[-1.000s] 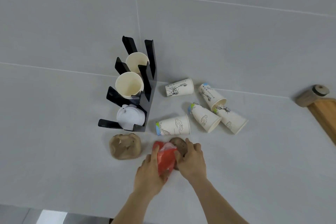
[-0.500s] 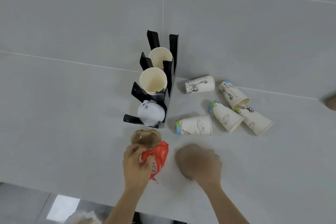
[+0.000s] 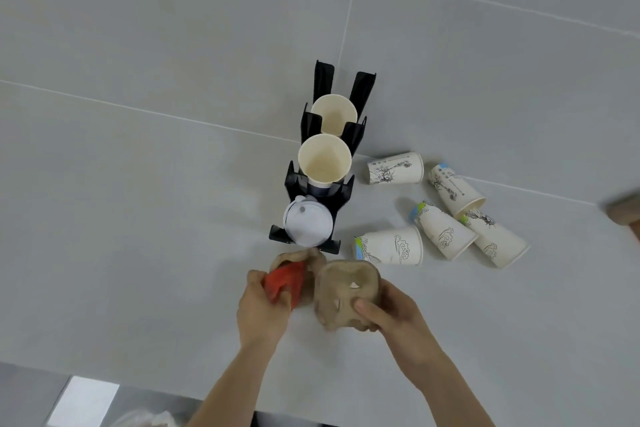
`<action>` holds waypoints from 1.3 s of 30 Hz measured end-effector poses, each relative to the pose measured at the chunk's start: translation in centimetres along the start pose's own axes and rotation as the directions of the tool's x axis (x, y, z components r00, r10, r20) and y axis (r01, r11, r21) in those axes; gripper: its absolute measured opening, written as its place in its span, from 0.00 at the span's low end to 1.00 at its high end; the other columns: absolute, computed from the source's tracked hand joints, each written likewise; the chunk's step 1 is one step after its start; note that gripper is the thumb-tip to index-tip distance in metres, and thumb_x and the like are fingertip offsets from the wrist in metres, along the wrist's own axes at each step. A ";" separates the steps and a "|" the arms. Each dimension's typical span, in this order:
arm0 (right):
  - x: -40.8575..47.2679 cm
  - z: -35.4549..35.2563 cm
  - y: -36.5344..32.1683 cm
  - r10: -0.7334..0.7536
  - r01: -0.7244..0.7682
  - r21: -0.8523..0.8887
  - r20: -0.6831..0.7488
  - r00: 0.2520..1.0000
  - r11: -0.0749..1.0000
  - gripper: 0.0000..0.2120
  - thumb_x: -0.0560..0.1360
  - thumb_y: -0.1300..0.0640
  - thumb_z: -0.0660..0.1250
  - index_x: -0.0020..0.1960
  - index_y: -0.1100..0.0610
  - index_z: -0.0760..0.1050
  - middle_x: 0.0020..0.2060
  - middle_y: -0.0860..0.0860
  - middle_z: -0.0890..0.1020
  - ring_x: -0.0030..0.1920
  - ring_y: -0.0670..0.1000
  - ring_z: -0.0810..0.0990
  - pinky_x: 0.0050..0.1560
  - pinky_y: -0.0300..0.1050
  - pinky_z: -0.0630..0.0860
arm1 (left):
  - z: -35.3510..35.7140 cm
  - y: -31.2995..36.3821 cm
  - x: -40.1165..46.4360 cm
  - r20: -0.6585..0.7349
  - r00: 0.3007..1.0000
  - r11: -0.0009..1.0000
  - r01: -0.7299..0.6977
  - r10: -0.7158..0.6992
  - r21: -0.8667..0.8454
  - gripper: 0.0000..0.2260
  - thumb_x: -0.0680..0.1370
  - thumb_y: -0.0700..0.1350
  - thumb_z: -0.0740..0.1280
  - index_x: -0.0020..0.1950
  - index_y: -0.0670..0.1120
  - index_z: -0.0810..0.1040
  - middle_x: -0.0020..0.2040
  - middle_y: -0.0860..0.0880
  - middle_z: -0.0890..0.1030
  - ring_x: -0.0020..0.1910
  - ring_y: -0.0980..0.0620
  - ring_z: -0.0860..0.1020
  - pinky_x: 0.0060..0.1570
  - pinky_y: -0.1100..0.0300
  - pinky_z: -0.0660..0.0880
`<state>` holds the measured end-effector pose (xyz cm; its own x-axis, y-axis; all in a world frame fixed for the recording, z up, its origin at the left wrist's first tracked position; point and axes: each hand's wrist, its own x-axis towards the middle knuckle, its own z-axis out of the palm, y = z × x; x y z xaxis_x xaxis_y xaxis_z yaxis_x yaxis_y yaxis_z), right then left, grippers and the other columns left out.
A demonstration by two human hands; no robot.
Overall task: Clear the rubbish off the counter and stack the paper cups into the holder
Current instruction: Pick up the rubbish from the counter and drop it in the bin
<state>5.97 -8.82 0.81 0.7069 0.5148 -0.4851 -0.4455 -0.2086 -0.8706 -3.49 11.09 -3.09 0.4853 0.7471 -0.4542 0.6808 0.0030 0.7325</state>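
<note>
A person clears a grey counter point(image 3: 138, 184), both hands full of rubbish at the near edge. The left hand point(image 3: 261, 310) is clenched around a crumpled red wrapper point(image 3: 284, 279) and reaches onto a brown pulp scrap point(image 3: 304, 262) lying just in front of the holder's foot. The right hand point(image 3: 393, 314) has its fingers curled around a second brown pulp tray piece point(image 3: 343, 295), held just clear of the surface, thumb on top.

At 12 o'clock from the hands stands the black cup holder point(image 3: 329, 163), carrying two plain open cups and a white lid point(image 3: 306, 224) in its front slot. None of the printed paper cups has reached it: five of them point(image 3: 394, 168) point(image 3: 453, 189) point(image 3: 443, 230) point(image 3: 495, 239) point(image 3: 391, 246) lie tipped on their sides at roughly 1 to 2 o'clock, the last just beside the holder's base.

The rubbish stage looks nearly gathered but not yet disposed of; the stacking appears wholly unstarted.
</note>
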 end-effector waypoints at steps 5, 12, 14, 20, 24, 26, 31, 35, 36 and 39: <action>1.6 4.6 -0.5 -0.005 0.003 -0.102 -0.019 1.000 0.995 0.16 0.73 0.53 0.76 0.61 0.52 0.83 0.54 0.52 0.88 0.55 0.49 0.84 0.52 0.43 0.80 | -0.8 -1.6 -0.5 0.223 0.974 0.974 0.092 -0.045 -0.205 0.14 0.76 0.40 0.67 0.55 0.52 0.65 0.40 0.43 0.84 0.26 0.51 0.81 0.24 0.58 0.75; 3.0 7.8 1.2 0.119 -0.127 -0.032 -0.175 0.977 0.991 0.20 0.71 0.46 0.76 0.61 0.49 0.83 0.55 0.49 0.88 0.57 0.51 0.85 0.62 0.52 0.80 | -2.8 -3.1 0.6 0.433 0.894 0.795 0.346 -0.118 -0.498 0.12 0.80 0.51 0.65 0.60 0.47 0.75 0.58 0.37 0.82 0.52 0.41 0.84 0.47 0.46 0.82; 3.1 8.0 1.5 0.161 -0.173 -0.051 -0.188 0.969 0.984 0.19 0.74 0.48 0.75 0.63 0.51 0.82 0.56 0.48 0.87 0.57 0.49 0.84 0.58 0.47 0.79 | -2.8 -2.7 0.3 0.505 0.861 0.736 0.376 -0.053 -0.563 0.20 0.80 0.55 0.62 0.64 0.43 0.78 0.62 0.35 0.81 0.56 0.39 0.84 0.46 0.48 0.83; 1.9 7.2 1.8 0.167 -0.177 -0.145 -0.076 0.983 0.974 0.14 0.77 0.51 0.71 0.61 0.50 0.82 0.53 0.48 0.87 0.54 0.49 0.83 0.45 0.38 0.75 | -1.8 -1.9 -2.3 0.367 0.930 0.905 0.163 -0.008 -0.393 0.31 0.79 0.50 0.70 0.78 0.47 0.59 0.67 0.50 0.75 0.59 0.51 0.79 0.48 0.61 0.79; 2.4 7.1 2.1 0.127 -0.134 -0.233 -0.043 0.991 0.963 0.26 0.72 0.47 0.76 0.68 0.51 0.77 0.57 0.48 0.84 0.54 0.49 0.84 0.48 0.42 0.80 | -1.9 -2.0 -4.0 0.239 0.971 0.900 0.085 0.022 -0.428 0.25 0.79 0.46 0.70 0.74 0.48 0.66 0.55 0.58 0.78 0.51 0.61 0.80 0.44 0.67 0.77; 2.7 7.9 1.8 0.098 -0.100 -0.250 -0.020 0.995 0.963 0.28 0.69 0.46 0.78 0.67 0.49 0.76 0.57 0.48 0.84 0.53 0.49 0.85 0.47 0.43 0.80 | -2.7 -2.4 -4.6 0.124 0.992 0.894 0.077 -0.024 -0.441 0.29 0.78 0.50 0.72 0.76 0.47 0.64 0.60 0.55 0.78 0.53 0.58 0.80 0.49 0.66 0.76; 2.1 13.0 1.5 0.059 -0.023 -0.308 0.110 0.992 0.951 0.28 0.68 0.45 0.79 0.64 0.48 0.76 0.56 0.46 0.82 0.53 0.49 0.85 0.51 0.46 0.83 | -7.4 -4.7 -6.4 -0.115 0.978 0.857 0.091 -0.172 -0.508 0.29 0.72 0.53 0.78 0.65 0.49 0.64 0.56 0.52 0.78 0.49 0.55 0.82 0.42 0.63 0.81; 0.7 19.1 2.0 0.072 0.023 -0.366 0.245 0.967 0.930 0.28 0.68 0.43 0.79 0.65 0.48 0.76 0.57 0.46 0.81 0.53 0.49 0.84 0.51 0.47 0.84 | -13.0 -8.3 -7.8 -0.254 0.935 0.855 0.086 -0.246 -0.512 0.33 0.65 0.60 0.80 0.62 0.50 0.70 0.56 0.51 0.80 0.53 0.52 0.82 0.55 0.50 0.81; 0.2 20.9 2.3 0.080 0.031 -0.377 0.274 0.958 0.925 0.27 0.68 0.43 0.79 0.64 0.48 0.76 0.57 0.46 0.81 0.53 0.49 0.84 0.51 0.47 0.84 | -14.3 -9.4 -8.0 -0.278 0.922 0.843 0.086 -0.270 -0.532 0.32 0.65 0.60 0.80 0.62 0.50 0.71 0.56 0.51 0.80 0.54 0.52 0.82 0.54 0.50 0.82; -1.4 26.2 3.8 0.118 0.051 -0.438 0.350 0.929 0.897 0.27 0.69 0.43 0.78 0.65 0.49 0.76 0.56 0.47 0.82 0.52 0.49 0.85 0.54 0.51 0.85 | -18.1 -13.0 -9.2 -0.354 0.872 0.806 0.074 -0.338 -0.587 0.29 0.65 0.58 0.81 0.60 0.51 0.73 0.55 0.53 0.80 0.52 0.53 0.82 0.47 0.56 0.82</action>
<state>-11.05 11.49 0.35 0.4121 0.7445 -0.5252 -0.1231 -0.5257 -0.8417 -26.67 16.21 0.75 -0.0011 0.8859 -0.4639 0.2629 0.4479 0.8546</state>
